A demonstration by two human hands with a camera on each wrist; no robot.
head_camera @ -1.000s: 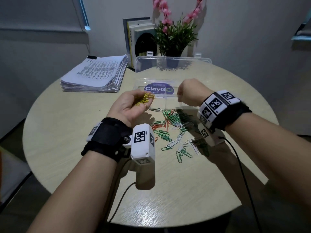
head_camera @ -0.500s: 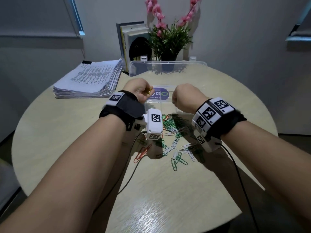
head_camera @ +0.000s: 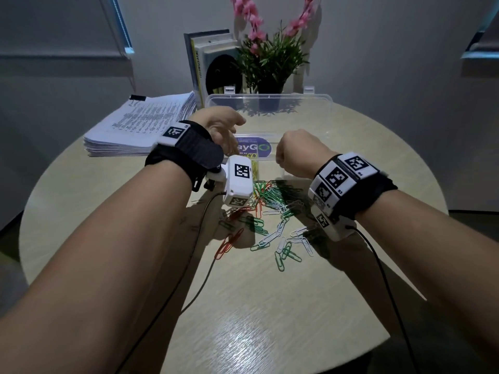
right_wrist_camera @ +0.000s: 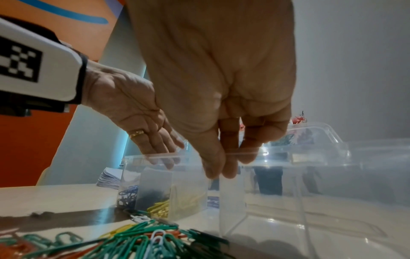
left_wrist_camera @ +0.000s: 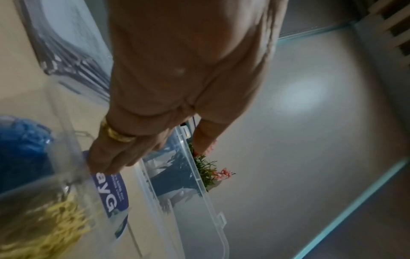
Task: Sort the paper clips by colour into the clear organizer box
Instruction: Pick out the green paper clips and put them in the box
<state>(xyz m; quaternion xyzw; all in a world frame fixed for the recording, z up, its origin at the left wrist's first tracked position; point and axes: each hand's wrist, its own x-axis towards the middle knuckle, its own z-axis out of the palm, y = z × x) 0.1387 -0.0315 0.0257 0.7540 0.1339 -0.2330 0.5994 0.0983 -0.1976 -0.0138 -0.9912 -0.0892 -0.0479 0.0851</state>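
The round table [head_camera: 270, 306] carries a clear box [head_camera: 270, 99] toward its far side, lid standing open behind it, with a stack of papers [head_camera: 140, 125] to the left and books [head_camera: 205, 63] and a potted plant [head_camera: 270, 60] behind. The left hand [head_camera: 218, 128] hangs over the box's left end, fingers straight and close together, holding nothing, above a compartment of yellow clips [right_wrist_camera: 164, 205]; blue clips [right_wrist_camera: 127, 194] fill the compartment beside it. The right hand [head_camera: 294, 152] pinches the box's near wall [right_wrist_camera: 233, 154], thumb and fingers pressed on either side. Loose paper clips [head_camera: 270, 206], green, white and red, lie tangled just in front of the box. The likely trouble is linked clips: lifting one green could drag a white or red along into the wrong compartment. The wrist cable [head_camera: 205, 252] could also sweep the red clips [head_camera: 229, 241] toward the near edge. Open tabletop lies on both sides and nearer the person.
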